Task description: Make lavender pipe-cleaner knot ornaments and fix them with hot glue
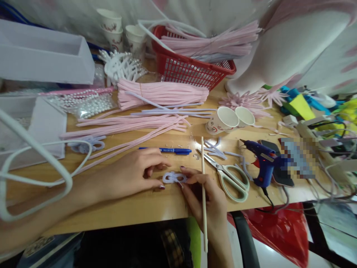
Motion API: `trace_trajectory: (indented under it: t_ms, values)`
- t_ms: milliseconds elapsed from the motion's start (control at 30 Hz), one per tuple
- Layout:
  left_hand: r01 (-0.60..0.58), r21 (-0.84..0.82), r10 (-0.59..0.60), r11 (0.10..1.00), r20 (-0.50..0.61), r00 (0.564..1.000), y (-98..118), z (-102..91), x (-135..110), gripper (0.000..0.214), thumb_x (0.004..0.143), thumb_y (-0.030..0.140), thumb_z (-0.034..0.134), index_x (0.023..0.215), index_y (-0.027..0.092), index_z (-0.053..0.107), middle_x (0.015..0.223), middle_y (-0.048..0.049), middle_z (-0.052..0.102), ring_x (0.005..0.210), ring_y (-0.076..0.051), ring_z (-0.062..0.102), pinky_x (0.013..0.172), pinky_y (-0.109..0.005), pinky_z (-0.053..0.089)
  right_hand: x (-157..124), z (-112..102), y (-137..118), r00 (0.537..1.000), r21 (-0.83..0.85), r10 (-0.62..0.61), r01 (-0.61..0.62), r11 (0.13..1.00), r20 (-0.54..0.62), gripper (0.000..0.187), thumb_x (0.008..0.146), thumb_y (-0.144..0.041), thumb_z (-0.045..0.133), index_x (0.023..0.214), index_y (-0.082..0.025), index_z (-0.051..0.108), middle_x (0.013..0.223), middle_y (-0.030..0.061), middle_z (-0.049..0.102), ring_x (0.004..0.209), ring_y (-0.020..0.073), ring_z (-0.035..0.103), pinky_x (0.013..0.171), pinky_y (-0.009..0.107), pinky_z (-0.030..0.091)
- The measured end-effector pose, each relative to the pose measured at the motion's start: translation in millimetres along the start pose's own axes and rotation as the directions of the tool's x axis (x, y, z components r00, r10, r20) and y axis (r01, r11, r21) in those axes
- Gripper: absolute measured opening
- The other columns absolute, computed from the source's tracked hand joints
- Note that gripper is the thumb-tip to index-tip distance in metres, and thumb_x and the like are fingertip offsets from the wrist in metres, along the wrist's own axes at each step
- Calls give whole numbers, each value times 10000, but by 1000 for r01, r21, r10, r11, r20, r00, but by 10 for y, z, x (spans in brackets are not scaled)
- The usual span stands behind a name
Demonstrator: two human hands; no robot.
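Note:
My left hand (136, 173) and my right hand (205, 195) meet over the wooden table (156, 204), both pinching a small pale lilac pipe-cleaner loop (173, 177) that lies between their fingertips. My right hand also keeps a long thin white stick (203, 193) held along its fingers, pointing away from me. A blue pen (170, 150) lies just beyond my left hand.
White-handled scissors (230, 175) and a blue glue gun (263, 163) lie to the right. Pink pipe cleaners (156, 95) are spread behind, with a red basket (192, 69), two tipped paper cups (231, 119), beads (83, 104), white boxes (41, 56) and cluttered cables at the far right.

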State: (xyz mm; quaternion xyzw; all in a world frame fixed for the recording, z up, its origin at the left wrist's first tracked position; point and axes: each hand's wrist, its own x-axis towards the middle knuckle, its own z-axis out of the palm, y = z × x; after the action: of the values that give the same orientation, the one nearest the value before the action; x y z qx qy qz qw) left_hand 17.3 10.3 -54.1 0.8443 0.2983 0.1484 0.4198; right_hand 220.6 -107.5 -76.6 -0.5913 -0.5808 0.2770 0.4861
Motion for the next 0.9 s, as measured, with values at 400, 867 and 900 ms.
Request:
trace_trajectory:
  t_ms: [400,867,900]
  values:
    - [62,-358,-137,932,-188,973,7,53,23,454,788,423,786,1167,198,677,1031,-50,687,702,-137,577,566,-233,486,79,77,-53,948,476,247,-127,870,-200,207,817,-232,813,782,-224,609,914,14,785,794,153,734,719,242,586]
    - [51,-507,-193,860,-232,953,26,22,73,323,819,477,688,896,180,788,770,-13,688,635,-140,521,573,-252,426,246,364,-204,911,784,410,-277,555,32,337,720,-188,909,817,-216,588,978,-14,761,773,128,767,565,151,616]
    - [43,-503,-193,863,-249,949,16,25,74,310,812,469,695,877,180,786,774,-14,690,654,-144,531,595,-257,432,243,369,-194,911,774,412,-276,570,22,339,722,-192,907,822,-216,584,984,-10,760,780,133,767,561,153,616]
